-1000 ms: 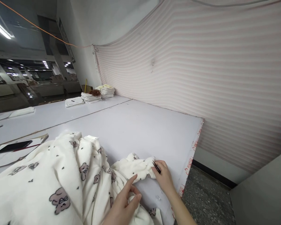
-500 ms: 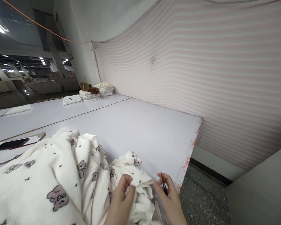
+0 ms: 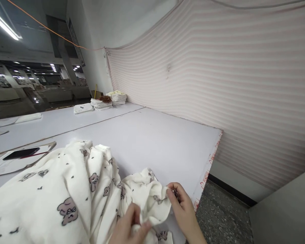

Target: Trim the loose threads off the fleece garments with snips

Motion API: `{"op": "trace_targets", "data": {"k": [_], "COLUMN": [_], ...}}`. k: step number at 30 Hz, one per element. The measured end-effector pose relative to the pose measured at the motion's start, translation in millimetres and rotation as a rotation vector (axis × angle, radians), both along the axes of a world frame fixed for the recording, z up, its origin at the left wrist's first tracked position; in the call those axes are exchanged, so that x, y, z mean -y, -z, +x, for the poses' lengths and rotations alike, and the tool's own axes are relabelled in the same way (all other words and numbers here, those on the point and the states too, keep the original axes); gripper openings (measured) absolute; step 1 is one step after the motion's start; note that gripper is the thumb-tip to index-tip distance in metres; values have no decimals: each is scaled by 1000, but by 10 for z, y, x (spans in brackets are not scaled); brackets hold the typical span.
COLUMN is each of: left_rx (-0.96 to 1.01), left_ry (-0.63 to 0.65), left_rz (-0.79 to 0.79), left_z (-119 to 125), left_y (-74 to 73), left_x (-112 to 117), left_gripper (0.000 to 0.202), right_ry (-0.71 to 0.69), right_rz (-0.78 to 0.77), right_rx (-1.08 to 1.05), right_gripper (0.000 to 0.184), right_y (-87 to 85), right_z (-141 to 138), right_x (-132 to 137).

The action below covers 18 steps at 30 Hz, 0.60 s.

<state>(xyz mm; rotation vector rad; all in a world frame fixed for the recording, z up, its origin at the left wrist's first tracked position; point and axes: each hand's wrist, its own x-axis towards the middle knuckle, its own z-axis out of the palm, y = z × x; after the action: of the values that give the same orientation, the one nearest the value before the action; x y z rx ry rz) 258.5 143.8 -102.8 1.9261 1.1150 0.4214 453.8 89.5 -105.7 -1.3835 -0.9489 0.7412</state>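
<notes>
- White fleece cloth point(image 3: 73, 189) printed with brown bears lies bunched on the table point(image 3: 152, 135), filling the view from six round to eight o'clock; its narrower end reaches both hands.
- The right hand point(image 3: 184, 211), at five o'clock from the middle of the view, pinches the cloth's edge between thumb and forefinger.
- A slim dark tool point(image 3: 176, 195) also sits in the right hand, against the fingers; its exact kind is hard to tell.
- The left hand point(image 3: 128, 227), at half past six, has thumb and forefinger bent about a fold of the same cloth, touching it; I cannot tell whether they press together on it.
- Between the hands, the cloth's loose end curls upward, its paler inner side showing.
- At nine o'clock from the left hand, beyond the large bunch, a dark phone point(image 3: 21, 153) and a thin red stick point(image 3: 35, 155) rest on papers point(image 3: 5, 166).
- Towards eleven o'clock from the hands, at the table's far end, stand folded white stacks point(image 3: 101, 104), with a brown tuft point(image 3: 105, 98) on one.
- A pink-striped sheet point(image 3: 205, 74) hangs from twelve to four o'clock, past the table's edge.
</notes>
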Motion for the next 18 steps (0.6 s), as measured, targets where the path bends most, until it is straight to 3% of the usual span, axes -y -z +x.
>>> {"op": "trace_targets", "data": {"k": [3,5,7,9,12,14,16,18], "left_rx": [135,170,202,250,335,391,369,259], "left_ry": [-240,-278,-171,-4,136,144,138,146], "left_rz": [125,196,165,-35,-432,-568,-489,-230], "left_z": [-20,-1,44,92,114,89,55,34], "left_y": [-329,-533,-681,-753,-715,-617,-498,-386], "left_x": [-54,-126,-220,-307,-358,-324,-252,-170], "left_gripper": [52,61,60,60,55,33,17,18], "right_ry": [-90,-155,-211,-227,-154,-68,0,42], "right_rz": [79,143,199,226,160,95,68,64], "right_rx": [144,185,189,127,-118,-281,-357,-335], "right_gripper": [19,17,18,19,24,26,28,29], "right_y": [-50,-77,-101,-113,-95,-70,-56,-66], "right_z": [-61,-117,-174,-228,-280,-298,-315,-340], "right_x": [115,164,189,197,180,150,111,76]}}
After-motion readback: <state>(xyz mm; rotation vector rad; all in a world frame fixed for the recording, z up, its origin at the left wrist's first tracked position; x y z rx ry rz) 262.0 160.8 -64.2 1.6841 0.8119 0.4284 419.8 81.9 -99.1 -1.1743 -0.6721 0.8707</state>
